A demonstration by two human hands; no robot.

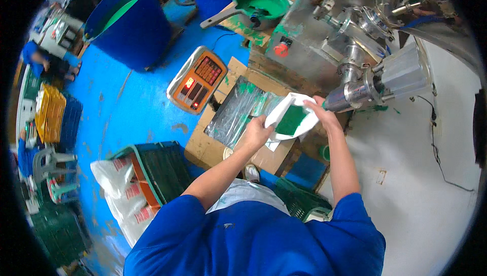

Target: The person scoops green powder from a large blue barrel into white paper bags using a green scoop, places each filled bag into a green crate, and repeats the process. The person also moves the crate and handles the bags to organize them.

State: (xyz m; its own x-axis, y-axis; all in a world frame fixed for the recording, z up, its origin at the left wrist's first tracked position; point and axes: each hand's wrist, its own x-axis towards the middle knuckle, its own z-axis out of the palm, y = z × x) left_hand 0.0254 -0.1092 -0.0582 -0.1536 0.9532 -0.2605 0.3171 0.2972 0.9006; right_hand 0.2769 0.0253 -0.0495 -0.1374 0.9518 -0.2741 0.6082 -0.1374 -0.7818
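A white bag (278, 115) with its mouth spread open is held between my two hands, and bright green material (291, 120) shows inside; I cannot tell whether it is paste or powder. My left hand (257, 133) pinches the bag's left edge. On the opposite edge, my right hand (323, 112) grips the rim, close beside the metal outlet pipe (339, 98) of a steel filling machine (309, 58). Beneath the bag lies a plastic-wrapped scale platform (231, 124) with green smears. An orange weighing display (198, 81) with lit red digits stands to its left.
A green-coated pan (261, 3) sits behind the machine's red button (281, 49). Far left stands a large blue tub (133, 32). Filled white bags (114, 179) lean on a dark green crate (163, 172). People (38, 60) are at the left edge. A cable (435, 146) lies at right.
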